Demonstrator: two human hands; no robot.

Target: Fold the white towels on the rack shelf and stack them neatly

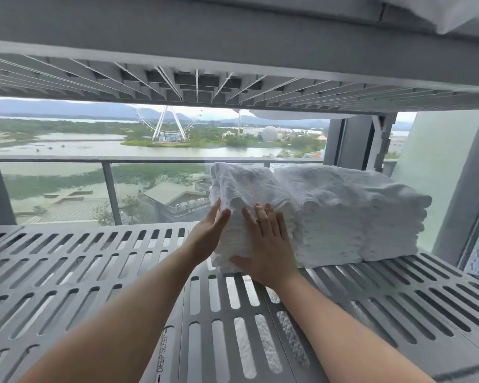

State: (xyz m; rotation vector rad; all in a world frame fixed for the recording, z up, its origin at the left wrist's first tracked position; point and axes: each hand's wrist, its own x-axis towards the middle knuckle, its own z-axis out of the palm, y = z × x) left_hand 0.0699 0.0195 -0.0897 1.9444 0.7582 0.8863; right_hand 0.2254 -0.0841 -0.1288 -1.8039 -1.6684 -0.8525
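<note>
Item: stack of folded white towels (244, 189), on slotted grey rack shelf (94, 261), mid-shelf, touching a larger towel pile (351, 211) to its right.
Handling (est.): terry cloth, soft, light per pc; stack compressible, no stiffness, apt to lean or slump if pushed from one side only. Not slippery, not fragile. Best hold: flat palms on opp. sides, low on the stack, or under the bottom layer.
Left hand (209, 234): flat vs. stack's left face, fingers straight, close together, thumb up at front corner. Not gripping.
Right hand (266, 244): palm pressed on front face, fingers slightly spread, pointing up; thumb low nr. stack base. Nothing clamped.
Other: upper shelf (233, 87) overhead; more white fabric (454, 15) above, top right.
</note>
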